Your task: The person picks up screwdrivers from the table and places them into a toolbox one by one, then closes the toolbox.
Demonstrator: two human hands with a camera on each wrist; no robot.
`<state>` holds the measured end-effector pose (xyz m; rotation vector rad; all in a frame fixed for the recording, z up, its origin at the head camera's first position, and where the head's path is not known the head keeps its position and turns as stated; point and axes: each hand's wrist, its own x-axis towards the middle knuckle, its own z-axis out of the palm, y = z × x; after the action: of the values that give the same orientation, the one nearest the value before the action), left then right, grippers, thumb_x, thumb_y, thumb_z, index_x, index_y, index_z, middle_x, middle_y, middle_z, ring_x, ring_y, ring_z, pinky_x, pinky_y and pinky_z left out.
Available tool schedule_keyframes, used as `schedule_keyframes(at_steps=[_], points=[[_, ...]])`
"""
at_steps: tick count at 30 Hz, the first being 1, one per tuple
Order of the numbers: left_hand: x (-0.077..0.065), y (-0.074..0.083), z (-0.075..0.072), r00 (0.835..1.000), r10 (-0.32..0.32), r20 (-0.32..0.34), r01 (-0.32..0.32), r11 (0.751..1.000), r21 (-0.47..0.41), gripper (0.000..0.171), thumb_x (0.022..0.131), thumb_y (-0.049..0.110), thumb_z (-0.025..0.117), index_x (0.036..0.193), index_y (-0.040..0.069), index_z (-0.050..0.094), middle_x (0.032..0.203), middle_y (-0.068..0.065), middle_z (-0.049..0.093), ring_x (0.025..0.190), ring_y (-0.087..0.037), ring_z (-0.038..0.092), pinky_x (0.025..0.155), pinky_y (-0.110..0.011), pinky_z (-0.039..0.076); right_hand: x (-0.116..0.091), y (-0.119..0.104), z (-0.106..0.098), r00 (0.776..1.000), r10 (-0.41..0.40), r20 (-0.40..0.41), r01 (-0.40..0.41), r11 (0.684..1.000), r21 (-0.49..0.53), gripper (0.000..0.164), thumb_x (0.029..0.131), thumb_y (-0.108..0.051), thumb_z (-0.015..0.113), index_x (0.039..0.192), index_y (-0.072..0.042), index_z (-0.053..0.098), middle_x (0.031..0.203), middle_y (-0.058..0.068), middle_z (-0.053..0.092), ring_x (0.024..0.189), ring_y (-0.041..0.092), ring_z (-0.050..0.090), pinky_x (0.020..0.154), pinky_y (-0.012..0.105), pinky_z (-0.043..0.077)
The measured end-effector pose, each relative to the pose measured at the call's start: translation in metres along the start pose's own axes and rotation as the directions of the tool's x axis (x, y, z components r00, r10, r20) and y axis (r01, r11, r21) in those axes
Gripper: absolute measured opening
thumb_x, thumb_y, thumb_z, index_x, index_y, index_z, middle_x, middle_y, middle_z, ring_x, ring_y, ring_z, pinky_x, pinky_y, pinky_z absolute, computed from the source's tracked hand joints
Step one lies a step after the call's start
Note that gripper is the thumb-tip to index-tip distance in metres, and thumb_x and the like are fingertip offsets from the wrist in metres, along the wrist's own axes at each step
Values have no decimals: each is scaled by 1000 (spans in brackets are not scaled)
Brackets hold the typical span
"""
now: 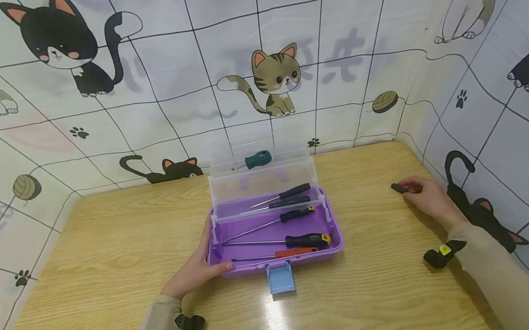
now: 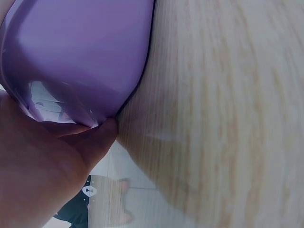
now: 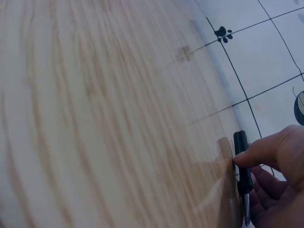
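Note:
A purple toolbox [image 1: 337, 244] with its clear lid [image 1: 228, 188] raised stands on the table. My left hand [image 1: 195, 268] grips its left end, the thumb along the front rim and the fingers at the side; the left wrist view shows fingertips low against the purple wall [image 2: 90, 42]. Inside lie several screwdrivers, among them a large black and yellow one [image 1: 307, 240] and an orange-handled one [image 1: 296, 252]. A green-handled screwdriver [image 1: 258, 159] shows at the raised lid. Off to the right, my right hand [image 1: 430, 200] pinches a small black screwdriver [image 3: 241, 164] by its handle, close over the table.
A light blue latch [image 1: 281, 278] hangs open at the toolbox's front. The wooden table [image 1: 123, 257] meets a cat-patterned sheet [image 1: 161, 78] at the back and on both sides. Each wrist wears a small black camera [image 1: 192, 324].

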<state>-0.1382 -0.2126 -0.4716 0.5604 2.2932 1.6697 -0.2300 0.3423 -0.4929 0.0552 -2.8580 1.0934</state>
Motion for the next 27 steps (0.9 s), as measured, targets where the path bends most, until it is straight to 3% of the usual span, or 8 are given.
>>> schedule_keyframes(at_steps=[14, 24, 27], points=[[0, 0, 0, 1000, 3, -3, -3, 1000, -5, 118, 82, 18, 78, 153, 33, -14, 160, -4, -12, 144, -33, -3, 111, -61, 3, 2, -31, 10, 1000, -25, 0, 25, 999, 27, 30, 88, 5, 62, 118, 6, 64, 102, 24, 63, 89, 31, 55, 72, 34, 43], [0, -1, 0, 1000, 1, -2, -1, 1000, -14, 118, 81, 17, 79, 153, 33, -14, 160, -4, -11, 144, -33, -3, 110, -62, 3, 4, -56, 11, 995, -99, 23, 98, 994, 52, 29, 89, 5, 61, 118, 4, 64, 103, 24, 64, 88, 34, 58, 69, 31, 47], [0, -1, -1, 1000, -2, -4, 2, 1000, -12, 118, 81, 18, 78, 153, 33, -14, 160, -3, -12, 144, -33, -4, 110, -62, 2, 6, -64, 11, 993, -119, 26, 117, 992, 56, 29, 89, 4, 61, 118, 4, 65, 102, 24, 64, 88, 35, 59, 73, 35, 48]])
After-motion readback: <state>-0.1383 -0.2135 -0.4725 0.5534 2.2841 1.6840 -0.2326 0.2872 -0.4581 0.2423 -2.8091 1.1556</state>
